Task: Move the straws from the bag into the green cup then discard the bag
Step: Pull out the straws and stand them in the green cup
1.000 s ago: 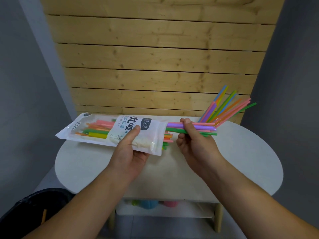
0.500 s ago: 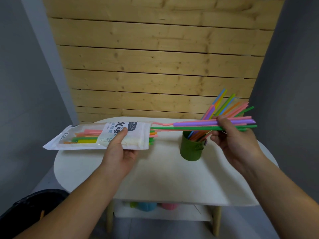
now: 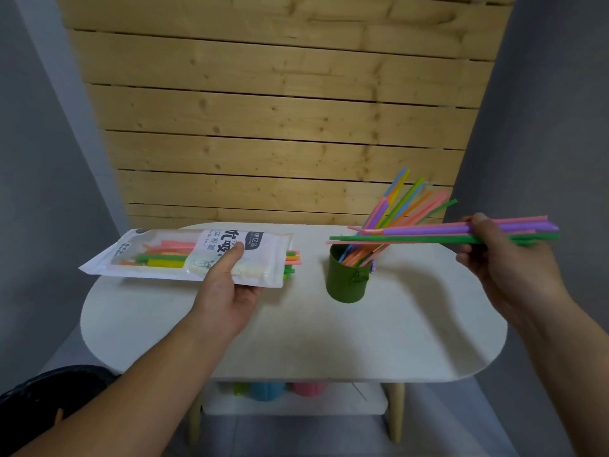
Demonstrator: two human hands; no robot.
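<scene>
1. Where things are: the left hand (image 3: 227,291) holds the bag (image 3: 158,255) flat just above the bench (image 3: 296,341), thumb on top and fingers underneath. Plenty of straws (image 3: 164,258) are left inside, and a few ends poke out of the open mouth toward the cup.
2. The right hand (image 3: 507,265) has a narrow pinch grip on a small bundle (image 3: 428,230) of purple, pink and green straws. It's roughly level and clear of the bag, with the free ends hanging over the green cup (image 3: 346,278).
3. The cup stands on the bench and already has a fan of straws (image 3: 395,206) leaning right.
4. The step now looks like dropping this bundle in. I'd tip the free ends down and aim for the open left side of the rim, so they don't snag on the fan.
5. Keep the grip snug until the tips are inside, then let go. With everything leaning one way, that cup could tip.
6. Keep the bag level so the rest don't slide out. The dark bin (image 3: 49,390) at lower left is probably where the bag ends up.
</scene>
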